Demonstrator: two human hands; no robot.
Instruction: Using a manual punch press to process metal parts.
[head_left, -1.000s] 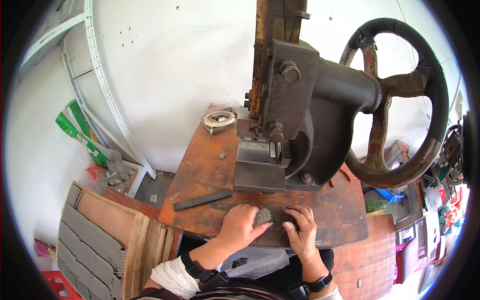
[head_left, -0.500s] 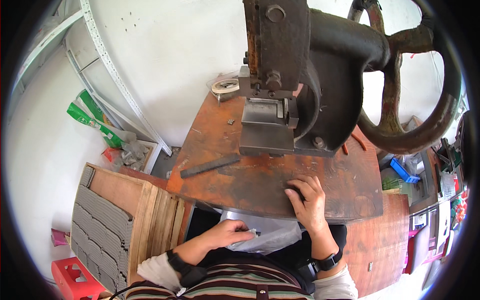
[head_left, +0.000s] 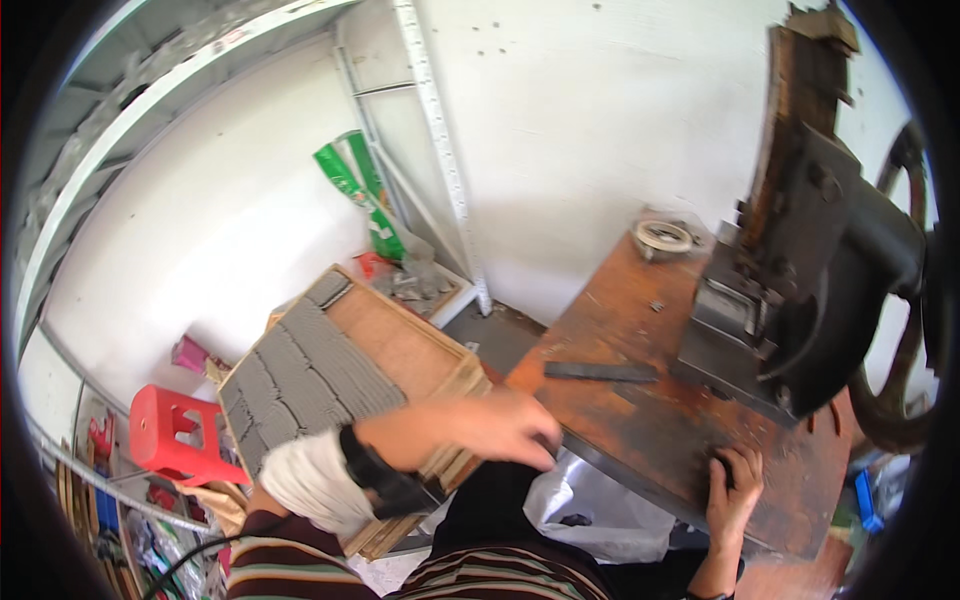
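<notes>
At the far left of the head view, a red plastic stool (head_left: 175,432) stands on the floor, well apart from the work area. To its right, a shallow wooden tray (head_left: 400,345) leans at a tilt; rows of small grey pieces (head_left: 300,375) fill its left part, while its right part shows bare board. The left hand (head_left: 495,425) is positioned just beside the lower right corner of this tray, over the near left edge of the rust-brown table (head_left: 640,420). Its fingers (head_left: 535,445) are curled downward and drawn close together; whether they grip anything cannot be told, since the fingertips are blurred. Beyond the left hand, a flat dark metal bar (head_left: 600,371) lies on the table, apart from both hands. Further right, the right hand (head_left: 735,490) rests palm-down near the front edge of the table, fingers bent over a small dark piece (head_left: 718,466) that shows at the fingertips, touching them. Behind this hand stands a heavy black press (head_left: 820,270), with a roll of tape (head_left: 665,238) on the table near the wall.
</notes>
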